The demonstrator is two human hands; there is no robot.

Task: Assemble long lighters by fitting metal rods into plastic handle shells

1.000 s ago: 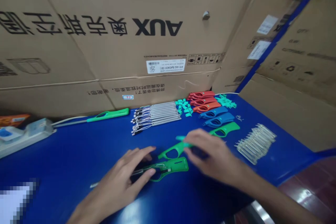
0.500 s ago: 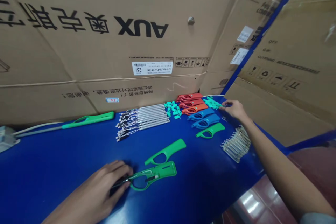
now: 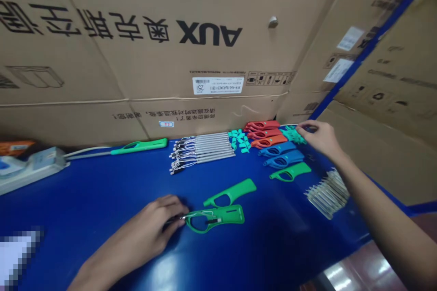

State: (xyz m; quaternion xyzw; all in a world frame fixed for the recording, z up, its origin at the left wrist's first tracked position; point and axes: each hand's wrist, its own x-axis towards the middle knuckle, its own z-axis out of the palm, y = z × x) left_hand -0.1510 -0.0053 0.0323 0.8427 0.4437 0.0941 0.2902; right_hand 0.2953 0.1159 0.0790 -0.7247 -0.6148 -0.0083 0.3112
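My left hand (image 3: pixel 164 225) is closed round the front of a green lighter-handle half (image 3: pixel 227 214), where the end of a metal tube shows at the fingertips. Wires and a small black-and-white part lie inside this half. Just behind it lies a matching green half shell (image 3: pixel 235 192). At the far right of the blue table, my right hand (image 3: pixel 319 136) has its thumb and forefinger pinched at a heap of small teal plastic pieces (image 3: pixel 292 133). Whatever is between those fingertips is too small to make out.
Red handle halves (image 3: pixel 261 125), blue ones (image 3: pixel 283 159) and a green one (image 3: pixel 293 171) lie near the heap. Metal tubes with wires (image 3: pixel 215 148) sit mid-table. Slim metal parts (image 3: pixel 329 193) lie under my right forearm. A power strip (image 3: pixel 44 168) and cardboard walls (image 3: pixel 143 68) border the table.
The view has swung left, bringing the power strip further in. My right fingertips have shifted slightly over the teal heap. My left hand keeps its hold on the lighter-handle half.
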